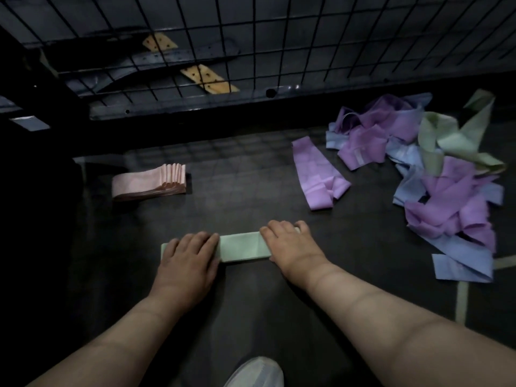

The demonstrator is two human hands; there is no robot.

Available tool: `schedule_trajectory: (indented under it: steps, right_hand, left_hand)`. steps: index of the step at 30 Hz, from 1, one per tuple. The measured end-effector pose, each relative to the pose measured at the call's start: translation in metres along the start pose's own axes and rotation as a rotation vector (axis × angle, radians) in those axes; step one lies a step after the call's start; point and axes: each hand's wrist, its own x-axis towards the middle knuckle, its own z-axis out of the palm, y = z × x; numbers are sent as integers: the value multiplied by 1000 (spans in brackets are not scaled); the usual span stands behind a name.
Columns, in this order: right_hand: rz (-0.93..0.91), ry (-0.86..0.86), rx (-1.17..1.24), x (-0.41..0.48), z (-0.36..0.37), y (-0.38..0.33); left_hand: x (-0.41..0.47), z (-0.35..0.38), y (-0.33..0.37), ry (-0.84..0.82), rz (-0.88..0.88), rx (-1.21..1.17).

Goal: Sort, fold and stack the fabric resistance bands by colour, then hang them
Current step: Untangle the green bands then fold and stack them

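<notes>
Dark floor mat (237,177) with a black wire grid panel (251,37) standing behind it, probably where the bands get hung later. The green band (243,247) lies flat on the mat right in front of the person, already doubled over, with a fold line showing near its right end. The left hand (190,255) lies flat on the band's left end, fingers straight and together, pressing down. That reads as pinning the fold so it doesn't spring open. The right hand (287,244) covers the right end with fingers bent over the far edge. A sliver of fabric shows by the thumb, so it looks like a pinch on that end, likely squaring the layers or getting ready for another fold. The pink stack (150,181) sits well apart at the far left, neatly folded with edges aligned, so pink looks done. Green seems to be starting its own spot, as no green pile shows yet. One loose purple band (318,174) lies apart from the heap, maybe pulled out as next in line. The mixed heap (418,163) of purple, blue and green is on the right, within reach of the right hand and unsorted. A shoe tip (254,371) shows at the bottom edge. Most sorting is still ahead, and nothing is hung.
</notes>
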Motion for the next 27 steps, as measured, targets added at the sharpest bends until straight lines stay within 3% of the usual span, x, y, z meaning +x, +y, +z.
schedule_trajectory:
  steps: [3, 8, 10, 14, 16, 18, 22, 27]
  right_hand:
    - [22, -43, 48, -6, -7, 5]
    - [-97, 141, -165, -27, -35, 58]
    - [-117, 8, -206, -42, -59, 99]
    - [105, -319, -275, -87, -99, 192]
    - [221, -506, -209, -111, -110, 228]
    - [340, -567, -74, -133, -113, 264]
    - [471, -432, -72, -134, -101, 309]
    - [547, -132, 230, -81, -81, 328]
  left_hand:
    - [5, -11, 6, 41, -47, -66]
    - [35, -46, 50, 156, -107, -211]
    - [50, -65, 81, 200, -78, -257]
    - [81, -105, 148, 219, 61, -317]
    - [96, -123, 180, 191, 157, -306]
    - [110, -140, 213, 136, 262, -264]
    - [136, -159, 268, -31, 332, -220]
    - [170, -172, 319, -161, 330, -75]
